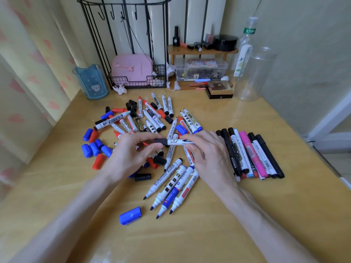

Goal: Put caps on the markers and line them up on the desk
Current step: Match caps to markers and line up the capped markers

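Above the desk's middle I hold a white whiteboard marker (177, 141) level. My left hand (133, 154) pinches the black cap (159, 140) on its left end, and my right hand (208, 150) grips the barrel. Beneath my hands lies a heap of uncapped markers (152, 116) mixed with loose blue caps (95, 147), red caps (98, 161) and black caps (142, 176). Several uncapped markers (171, 188) point toward me near the front. To the right, a row of capped markers (250, 154) lies side by side.
One blue cap (130, 215) lies alone near the front. At the back stand a blue cup (92, 81), a black wire rack (136, 80) holding a pink box, a small wooden shelf (201, 51) with cosmetics, and clear bottles (252, 73). A curtain hangs on the left.
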Demonstrator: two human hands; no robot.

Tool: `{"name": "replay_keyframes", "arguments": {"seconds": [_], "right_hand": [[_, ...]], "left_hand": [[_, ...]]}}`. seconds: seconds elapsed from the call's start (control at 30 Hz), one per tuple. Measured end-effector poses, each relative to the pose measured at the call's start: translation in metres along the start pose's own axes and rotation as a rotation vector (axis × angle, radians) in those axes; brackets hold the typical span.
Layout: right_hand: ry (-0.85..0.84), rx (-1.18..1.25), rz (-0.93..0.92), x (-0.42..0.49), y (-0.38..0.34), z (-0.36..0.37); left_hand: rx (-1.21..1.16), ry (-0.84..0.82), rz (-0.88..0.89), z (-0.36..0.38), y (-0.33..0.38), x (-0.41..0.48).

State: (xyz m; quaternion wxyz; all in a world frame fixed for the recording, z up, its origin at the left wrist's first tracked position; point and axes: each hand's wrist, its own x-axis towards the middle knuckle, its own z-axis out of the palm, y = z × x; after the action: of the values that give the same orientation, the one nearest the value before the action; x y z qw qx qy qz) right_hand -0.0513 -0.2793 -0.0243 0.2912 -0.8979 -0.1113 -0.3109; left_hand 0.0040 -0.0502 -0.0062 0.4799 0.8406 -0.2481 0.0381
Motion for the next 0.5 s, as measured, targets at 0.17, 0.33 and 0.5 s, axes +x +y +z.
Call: {"name": "replay_keyframes", "arguments": {"seconds": [0.17, 0.33, 0.5], "right_hand": [[-0.001, 0.031, 0.037, -0.001, -0.007, 0.001], [-0.022, 0.071, 0.033, 0.0, -0.003, 0.0], [-0.076, 0.081, -0.027, 0.001, -0.008, 0.0]], "left_hand": [[-0.007, -0.006, 0.015, 0.0, 0.0, 0.004], [0.002, -0.022, 0.023, -0.005, 0.004, 0.001], [0.082, -0.003, 0.095, -0.001, 0.016, -0.007]]}}
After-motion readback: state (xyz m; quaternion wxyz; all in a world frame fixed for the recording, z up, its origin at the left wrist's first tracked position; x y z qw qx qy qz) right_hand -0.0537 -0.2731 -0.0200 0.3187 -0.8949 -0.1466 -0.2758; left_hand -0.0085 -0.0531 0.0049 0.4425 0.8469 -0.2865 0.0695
